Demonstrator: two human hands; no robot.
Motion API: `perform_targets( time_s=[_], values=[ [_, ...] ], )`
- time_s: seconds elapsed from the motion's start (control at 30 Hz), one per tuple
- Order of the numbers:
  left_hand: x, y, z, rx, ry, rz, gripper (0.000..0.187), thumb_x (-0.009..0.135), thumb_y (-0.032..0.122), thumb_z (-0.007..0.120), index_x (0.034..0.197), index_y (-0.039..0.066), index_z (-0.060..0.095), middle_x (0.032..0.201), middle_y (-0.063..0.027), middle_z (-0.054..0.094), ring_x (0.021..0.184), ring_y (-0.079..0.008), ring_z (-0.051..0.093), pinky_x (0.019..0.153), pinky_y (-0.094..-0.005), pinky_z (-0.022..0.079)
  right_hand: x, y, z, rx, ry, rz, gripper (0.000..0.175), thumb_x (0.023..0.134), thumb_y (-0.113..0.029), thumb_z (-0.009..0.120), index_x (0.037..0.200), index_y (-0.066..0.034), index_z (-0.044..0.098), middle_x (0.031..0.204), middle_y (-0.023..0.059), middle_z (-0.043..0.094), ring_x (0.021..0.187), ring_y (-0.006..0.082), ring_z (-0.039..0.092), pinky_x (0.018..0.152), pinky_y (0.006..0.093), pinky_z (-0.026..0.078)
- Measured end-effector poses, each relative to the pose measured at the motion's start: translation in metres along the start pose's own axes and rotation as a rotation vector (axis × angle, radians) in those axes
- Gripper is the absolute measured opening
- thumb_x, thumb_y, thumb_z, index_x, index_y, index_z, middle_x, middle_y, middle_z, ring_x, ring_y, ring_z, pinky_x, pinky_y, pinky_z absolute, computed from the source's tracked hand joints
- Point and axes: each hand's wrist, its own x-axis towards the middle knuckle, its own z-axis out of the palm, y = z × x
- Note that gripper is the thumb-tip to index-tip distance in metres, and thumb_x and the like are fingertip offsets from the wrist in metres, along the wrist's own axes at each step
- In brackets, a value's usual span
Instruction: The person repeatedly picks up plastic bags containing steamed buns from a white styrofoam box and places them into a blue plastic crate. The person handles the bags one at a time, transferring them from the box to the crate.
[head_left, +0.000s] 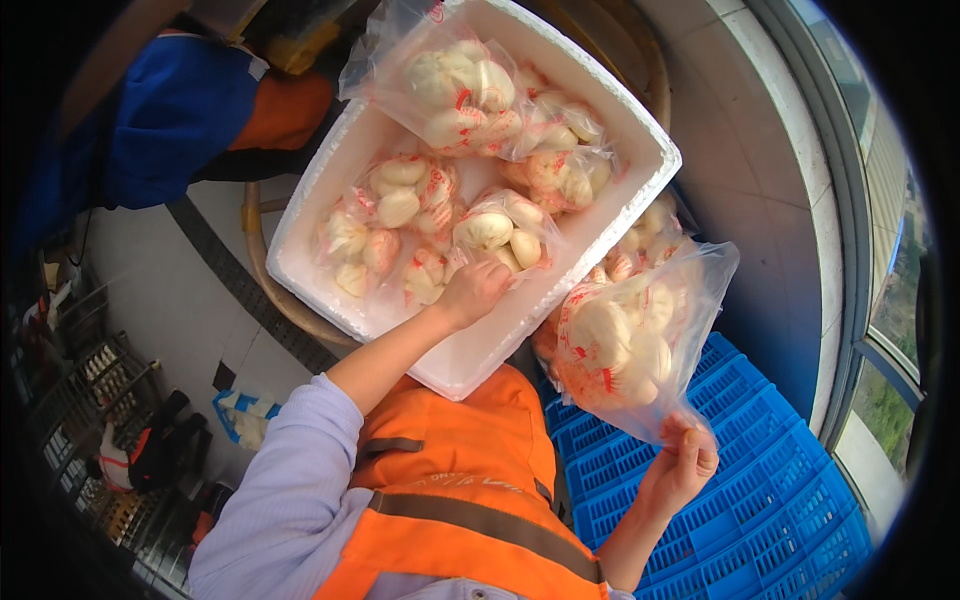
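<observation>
A white foam box (637, 169) stands in front of me with several clear plastic bags of white buns inside. My left hand (480, 289) reaches into its near part, fingers curled at the lower edge of a bag of buns (495, 232); its fingertips are partly hidden. Outside the box on the right, my right hand (686, 457) pinches the gathered plastic end of another bag (622, 337). That bag is full of buns, bears red print and lies tilted beside the box wall. Another bag (652, 225) shows behind it.
Blue plastic crates (712, 480) stand stacked at the right, beside a wall and window (885, 315). A person in blue and orange clothing (187, 120) is close at the upper left. Racks (105, 382) and another person (135, 457) appear at the far left.
</observation>
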Motion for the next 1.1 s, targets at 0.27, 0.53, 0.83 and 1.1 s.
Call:
perform_targets(
  time_s=[0.27, 0.53, 0.83, 1.1],
  values=[
    [-0.003, -0.022, -0.009, 0.071, 0.03, -0.023, 0.018, 0.089, 0.02, 0.063, 0.081, 0.005, 0.055, 0.071, -0.0117, 0.061, 0.065, -0.0316, 0.062, 0.057, -0.0412, 0.048, -0.006, -0.004, 0.001, -0.024, 0.002, 0.004, 0.017, 0.092, -0.014, 0.062, 0.092, 0.0008, 0.072, 0.091, 0.0126, 0.071, 0.076, 0.0146, 0.061, 0.07, 0.0273, 0.047],
    [0.033, 0.024, -0.073, -0.051, -0.047, 0.013, 0.032, 0.086, 0.023, 0.068, 0.066, 0.005, 0.053, 0.06, -0.014, 0.055, 0.055, -0.0319, 0.056, 0.051, -0.0396, 0.043, -0.009, -0.022, -0.002, 0.027, 0.016, -0.073, 0.017, 0.09, -0.014, 0.065, 0.089, 0.0012, 0.072, 0.09, 0.0157, 0.071, 0.079, 0.019, 0.064, 0.07, 0.0281, 0.048],
    [-0.02, 0.096, -0.22, -0.066, 0.3, -0.057, 0.035, 0.089, 0.016, 0.068, 0.064, 0.002, 0.047, 0.053, -0.0101, 0.044, 0.045, -0.0205, 0.042, 0.045, -0.0326, 0.035, -0.001, -0.039, 0.01, 0.122, -0.006, -0.115, 0.016, 0.09, -0.012, 0.066, 0.09, 0.0023, 0.072, 0.089, 0.0143, 0.072, 0.077, 0.0162, 0.064, 0.071, 0.0265, 0.047],
    [0.001, 0.084, -0.281, 0.039, 0.292, 0.146, 0.037, 0.092, 0.018, 0.065, 0.064, 0.001, 0.047, 0.054, -0.011, 0.039, 0.046, -0.0189, 0.036, 0.045, -0.0322, 0.032, 0.002, -0.053, 0.019, 0.15, -0.039, -0.137, 0.017, 0.09, -0.012, 0.065, 0.089, 0.0035, 0.072, 0.088, 0.014, 0.071, 0.074, 0.0141, 0.062, 0.07, 0.0259, 0.047]
  ],
)
